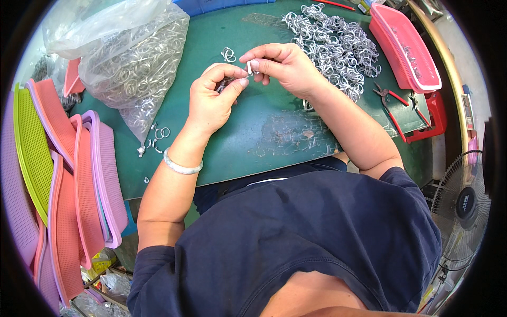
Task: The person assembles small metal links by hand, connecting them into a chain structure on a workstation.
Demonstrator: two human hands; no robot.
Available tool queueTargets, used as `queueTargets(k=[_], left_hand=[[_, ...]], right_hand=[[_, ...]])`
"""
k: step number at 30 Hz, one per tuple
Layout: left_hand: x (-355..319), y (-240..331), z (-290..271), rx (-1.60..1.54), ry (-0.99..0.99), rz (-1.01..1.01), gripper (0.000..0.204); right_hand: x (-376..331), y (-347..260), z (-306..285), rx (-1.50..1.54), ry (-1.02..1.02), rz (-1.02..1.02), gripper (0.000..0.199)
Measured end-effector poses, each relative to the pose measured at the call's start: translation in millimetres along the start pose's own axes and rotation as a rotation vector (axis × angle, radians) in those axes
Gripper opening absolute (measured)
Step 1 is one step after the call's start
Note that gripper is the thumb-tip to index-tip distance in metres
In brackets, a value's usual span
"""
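Above the green table, my two hands meet at the fingertips. My left hand [211, 95], a pale bangle [182, 165] on its wrist, is closed around several silvery metal rings [224, 84] that are partly hidden by the fingers. My right hand [289, 67] pinches a small silvery metal piece [250, 67] against the left fingertips; its exact kind is hard to make out. Just beyond the hands lie a few loose metal rings [228, 54]. A large heap of silvery metal rings [338, 47] spreads beyond my right forearm.
A clear plastic bag [132, 58] full of rings stands at the left, with loose rings [162, 133] near its tip. Stacked plastic baskets [68, 211] crowd the left edge. Red-handled pliers [388, 105] and a pink basket [401, 47] are at the right, with a fan [465, 203] nearer me.
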State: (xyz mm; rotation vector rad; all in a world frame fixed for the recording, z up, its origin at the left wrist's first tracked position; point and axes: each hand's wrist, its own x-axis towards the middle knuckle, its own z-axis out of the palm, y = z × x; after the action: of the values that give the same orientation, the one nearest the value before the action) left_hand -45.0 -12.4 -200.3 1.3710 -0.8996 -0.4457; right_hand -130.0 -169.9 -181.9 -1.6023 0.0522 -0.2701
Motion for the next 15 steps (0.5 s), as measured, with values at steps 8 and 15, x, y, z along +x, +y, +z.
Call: queueTargets(k=[8,15], left_hand=[[0.6,-4.3,-1.8,0.023,-0.029,0.034,0.01],[0.2,0.9,-0.3,-0.083,-0.039,-0.093,0.01]], right_hand=[[0.1,0.4,1.3,0.009,0.018,0.022,0.015],[0.8,1.4,0.8,0.146,0.006,0.2,0.017]])
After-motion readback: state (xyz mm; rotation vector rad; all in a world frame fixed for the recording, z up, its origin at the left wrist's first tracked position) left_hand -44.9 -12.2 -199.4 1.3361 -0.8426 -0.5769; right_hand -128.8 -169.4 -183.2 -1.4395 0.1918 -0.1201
